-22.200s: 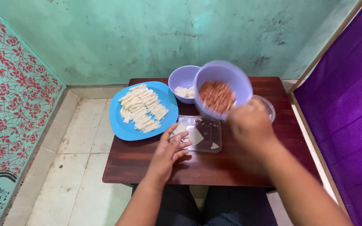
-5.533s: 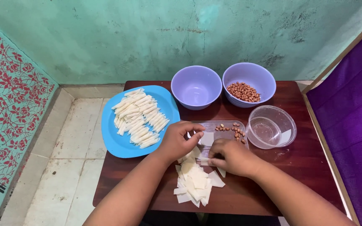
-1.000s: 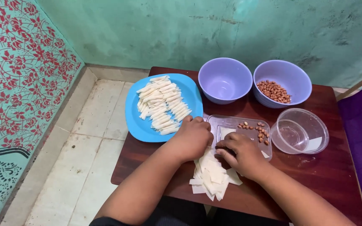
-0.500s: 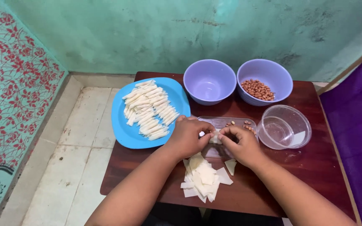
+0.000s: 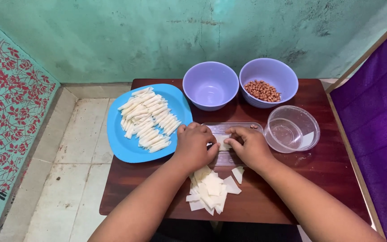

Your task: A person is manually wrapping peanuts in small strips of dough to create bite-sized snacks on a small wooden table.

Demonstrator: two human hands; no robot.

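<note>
My left hand and my right hand meet over a clear rectangular lid on a small dark wooden table. Together their fingers pinch a small white wrapper square between them. A peanut lies on the lid beyond my right hand. A loose heap of white wrapper squares rests just in front of my hands. To the left, a blue plate holds several rolled white sticks.
An empty lilac bowl and a lilac bowl of peanuts stand at the table's far edge. A clear round container sits right of the lid. Tiled floor lies to the left, a purple cloth to the right.
My hands have closed together over the lid and the wrapper square. The camera view shifted slightly; the bowls and plate stayed in place.
</note>
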